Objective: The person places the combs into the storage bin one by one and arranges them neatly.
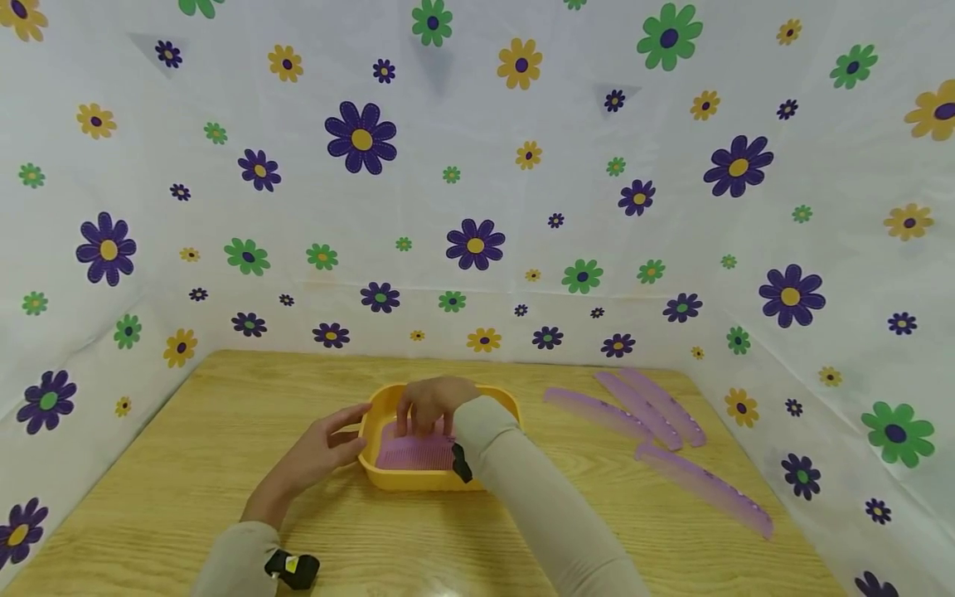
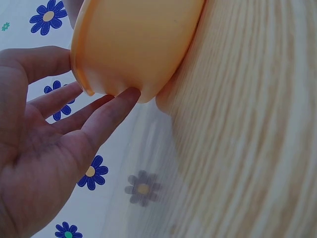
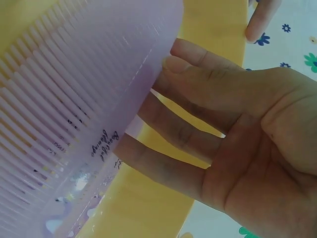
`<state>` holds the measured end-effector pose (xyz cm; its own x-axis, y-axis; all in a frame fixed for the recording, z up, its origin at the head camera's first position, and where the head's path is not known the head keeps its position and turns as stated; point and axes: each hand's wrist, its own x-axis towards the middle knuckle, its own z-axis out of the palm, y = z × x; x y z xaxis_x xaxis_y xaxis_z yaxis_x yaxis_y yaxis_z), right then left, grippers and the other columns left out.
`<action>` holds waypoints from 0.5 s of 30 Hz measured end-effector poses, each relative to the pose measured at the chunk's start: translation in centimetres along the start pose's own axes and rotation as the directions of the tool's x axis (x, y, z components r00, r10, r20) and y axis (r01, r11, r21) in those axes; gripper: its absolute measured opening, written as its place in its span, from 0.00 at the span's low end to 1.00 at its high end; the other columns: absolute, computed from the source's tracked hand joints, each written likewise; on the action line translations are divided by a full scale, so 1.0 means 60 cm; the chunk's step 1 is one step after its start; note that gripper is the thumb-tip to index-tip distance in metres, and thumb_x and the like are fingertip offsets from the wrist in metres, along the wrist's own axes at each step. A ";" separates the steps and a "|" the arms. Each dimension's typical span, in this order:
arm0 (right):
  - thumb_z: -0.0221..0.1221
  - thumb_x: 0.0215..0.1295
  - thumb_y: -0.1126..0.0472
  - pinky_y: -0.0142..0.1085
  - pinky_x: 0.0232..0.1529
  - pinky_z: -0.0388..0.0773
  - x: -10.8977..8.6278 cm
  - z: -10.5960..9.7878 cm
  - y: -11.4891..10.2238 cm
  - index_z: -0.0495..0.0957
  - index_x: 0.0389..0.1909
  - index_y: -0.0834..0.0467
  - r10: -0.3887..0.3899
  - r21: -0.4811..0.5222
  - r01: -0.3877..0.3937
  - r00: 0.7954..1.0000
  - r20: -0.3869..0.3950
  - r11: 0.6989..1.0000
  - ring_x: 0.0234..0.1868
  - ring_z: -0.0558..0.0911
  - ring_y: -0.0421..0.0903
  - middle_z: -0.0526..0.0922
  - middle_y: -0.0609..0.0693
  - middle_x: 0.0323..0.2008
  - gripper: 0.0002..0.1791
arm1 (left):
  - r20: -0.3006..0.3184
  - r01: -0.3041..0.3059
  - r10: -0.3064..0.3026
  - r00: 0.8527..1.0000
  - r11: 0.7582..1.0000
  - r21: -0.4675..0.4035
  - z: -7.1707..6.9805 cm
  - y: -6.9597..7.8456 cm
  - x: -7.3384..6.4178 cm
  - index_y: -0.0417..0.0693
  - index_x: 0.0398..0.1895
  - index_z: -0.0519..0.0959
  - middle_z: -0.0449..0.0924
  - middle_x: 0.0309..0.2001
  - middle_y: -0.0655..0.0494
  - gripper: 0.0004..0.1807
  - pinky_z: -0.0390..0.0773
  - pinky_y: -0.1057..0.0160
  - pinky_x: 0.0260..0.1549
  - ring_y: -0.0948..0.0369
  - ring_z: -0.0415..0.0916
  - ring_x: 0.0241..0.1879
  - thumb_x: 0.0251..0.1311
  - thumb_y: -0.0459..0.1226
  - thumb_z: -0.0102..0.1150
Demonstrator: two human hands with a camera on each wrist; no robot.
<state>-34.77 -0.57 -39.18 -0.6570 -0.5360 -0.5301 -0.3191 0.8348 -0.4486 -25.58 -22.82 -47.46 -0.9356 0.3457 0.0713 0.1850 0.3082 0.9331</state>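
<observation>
Purple comb (image 1: 414, 455): in the yellow basin (image 1: 410, 481), probably light, stiff and smooth — thin teeth could snap, so best held by the spine.
Right hand (image 1: 435, 401): pinches that comb's spine, thumb opposite fingers.
Left hand (image 1: 319, 449): loosely spread — fingertips touching the basin's side.

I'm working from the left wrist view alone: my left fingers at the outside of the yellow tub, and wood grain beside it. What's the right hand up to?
Observer: The right hand pinches a purple comb along its spine edge, inside the tub.
Operator: Any others outside it?
Observer: Yes, four more purple combs lie on the table, to the right of the tub.
Operator: Which of those is closest to me?
Observer: The nearest comb lies nearer your side than the other three.
</observation>
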 end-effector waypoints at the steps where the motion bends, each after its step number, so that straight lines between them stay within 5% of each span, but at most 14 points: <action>1: 0.63 0.65 0.72 0.45 0.45 0.89 -0.001 0.000 0.000 0.88 0.41 0.46 -0.007 0.004 0.007 1.000 0.009 1.000 0.45 0.82 0.51 0.83 0.47 0.42 0.16 | 0.001 0.000 0.000 1.000 1.000 -0.001 0.000 0.000 0.000 0.39 0.80 0.58 0.54 0.78 0.29 0.34 0.85 0.57 0.59 0.33 0.70 0.69 0.75 0.35 0.56; 15: 0.60 0.69 0.71 0.47 0.51 0.88 -0.014 -0.013 -0.011 0.87 0.49 0.49 -0.029 0.010 0.029 0.999 0.016 1.000 0.42 0.81 0.45 0.83 0.48 0.43 0.16 | 0.004 -0.004 0.004 1.000 1.000 -0.002 -0.001 -0.004 0.000 0.38 0.80 0.57 0.54 0.79 0.29 0.34 0.85 0.59 0.59 0.32 0.69 0.69 0.75 0.35 0.55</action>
<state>-34.53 -0.55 -37.88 -0.6364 -0.5623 -0.5280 -0.3312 0.8174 -0.4713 -25.63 -22.96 -47.64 -0.9336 0.3506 0.0739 0.1883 0.3047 0.9337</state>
